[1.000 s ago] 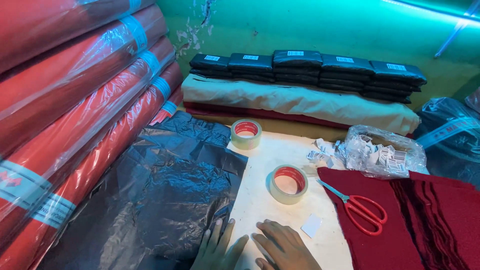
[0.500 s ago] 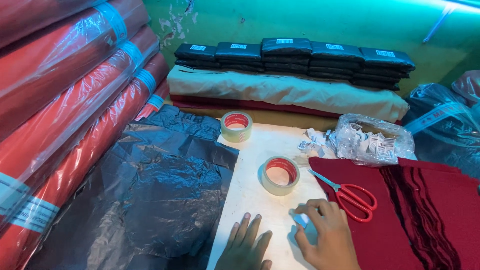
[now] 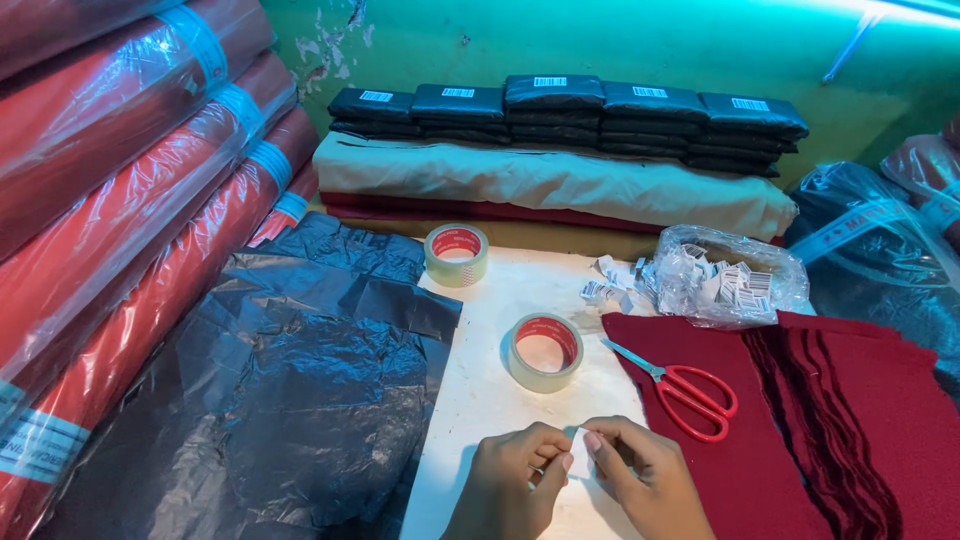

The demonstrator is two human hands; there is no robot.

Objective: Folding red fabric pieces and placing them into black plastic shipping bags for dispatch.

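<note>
A small white label [image 3: 577,440] sits pinched between both hands low over the pale bench [image 3: 480,400]. The left hand [image 3: 510,480] and the right hand [image 3: 640,478] each have their grip closed on it, fingertips meeting at its edges; it may be a sticker, though it is too small to tell. Just beyond lies a roll of tape [image 3: 545,352], with a second roll [image 3: 457,255] farther back. Red scissors [image 3: 680,385] rest on dark red cloth [image 3: 800,430] to the right. A black plastic sheet [image 3: 300,400] covers the left.
</note>
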